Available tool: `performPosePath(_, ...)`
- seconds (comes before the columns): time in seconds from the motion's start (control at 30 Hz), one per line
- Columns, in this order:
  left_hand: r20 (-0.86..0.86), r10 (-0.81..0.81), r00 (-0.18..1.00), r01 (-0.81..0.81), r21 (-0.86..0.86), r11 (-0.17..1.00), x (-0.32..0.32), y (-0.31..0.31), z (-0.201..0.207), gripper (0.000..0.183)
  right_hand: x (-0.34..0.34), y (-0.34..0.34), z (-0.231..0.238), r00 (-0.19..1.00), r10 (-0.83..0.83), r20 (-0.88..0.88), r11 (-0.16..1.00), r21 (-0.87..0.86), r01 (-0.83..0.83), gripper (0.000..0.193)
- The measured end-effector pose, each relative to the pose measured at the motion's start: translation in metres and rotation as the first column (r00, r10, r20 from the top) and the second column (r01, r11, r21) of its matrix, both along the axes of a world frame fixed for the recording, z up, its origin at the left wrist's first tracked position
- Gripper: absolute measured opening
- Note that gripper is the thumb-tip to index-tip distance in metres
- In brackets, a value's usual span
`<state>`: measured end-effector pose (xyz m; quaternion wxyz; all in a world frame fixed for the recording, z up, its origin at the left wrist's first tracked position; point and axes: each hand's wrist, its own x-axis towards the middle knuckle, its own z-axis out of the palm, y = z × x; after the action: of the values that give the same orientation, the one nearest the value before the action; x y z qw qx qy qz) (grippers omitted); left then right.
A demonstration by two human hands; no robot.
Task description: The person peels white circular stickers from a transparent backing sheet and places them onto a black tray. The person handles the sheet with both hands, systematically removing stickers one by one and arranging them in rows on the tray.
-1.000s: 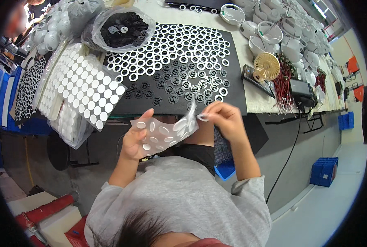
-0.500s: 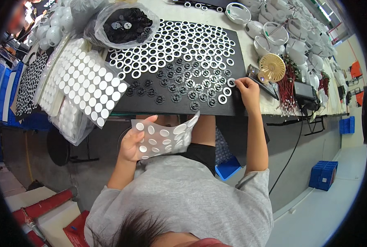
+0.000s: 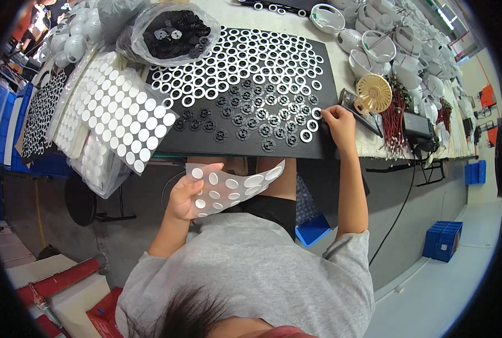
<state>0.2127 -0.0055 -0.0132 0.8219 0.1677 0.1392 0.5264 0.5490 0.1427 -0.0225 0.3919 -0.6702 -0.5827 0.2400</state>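
My left hand (image 3: 184, 195) pinches the left edge of a bendy translucent sheet of white round stickers (image 3: 232, 183) above my lap; the sheet's far right end curls up. On the right side of the black board (image 3: 206, 138), my right hand (image 3: 340, 121) is closed in a pinch at the right edge of a white ring (image 3: 316, 113), fingertips on it. Two more white rings, one of them a lower ring (image 3: 305, 136), lie just below. Left of these, several bare black slotted discs (image 3: 242, 133) lie loosely spread. White-ringed discs (image 3: 223, 70) fill the board's far part.
Stacked sheets of white round stickers (image 3: 128, 118) overlap the board's left side. Behind stands a clear bag of black discs (image 3: 175, 36). At right are a cream-coloured ribbed part (image 3: 373, 93), red wires (image 3: 394, 121) and heaped white shells (image 3: 378, 46). Blue crates (image 3: 442, 239) sit on the floor.
The sticker sheet has shifted slightly right, and its free end has swung outward and flattened. My right hand stays at the same white ring, almost unmoved.
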Motion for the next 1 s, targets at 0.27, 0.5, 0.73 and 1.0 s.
performPosePath(0.27, 0.122, -0.074, 0.990, 0.070, 0.034, 0.997, -0.005, 0.000, -0.023, 0.040, -0.008, -0.005, 0.007, 0.990, -0.053, 0.133, 0.996, 0.083, 0.042, 0.017)
performPosePath(0.5, 0.300, -0.114, 0.947, 0.128, -0.029, 0.991, 0.000, 0.003, -0.020, 0.044, -0.073, -0.072, 0.050, 0.952, 0.301, 0.056, 0.885, 0.355, -0.301, 0.006)
performPosePath(0.73, 0.214, -0.130, 0.968, 0.130, 0.014, 0.991, 0.009, 0.005, -0.008, 0.046, -0.131, -0.118, 0.049, 0.907, 0.316, 0.277, 0.787, 0.457, -0.414, 0.035)
performPosePath(1.0, 0.132, -0.143, 0.981, 0.141, 0.029, 0.990, 0.009, 0.003, -0.012, 0.049, -0.130, -0.125, 0.035, 0.776, 0.611, -0.156, 0.788, 0.211, -0.578, 0.028)
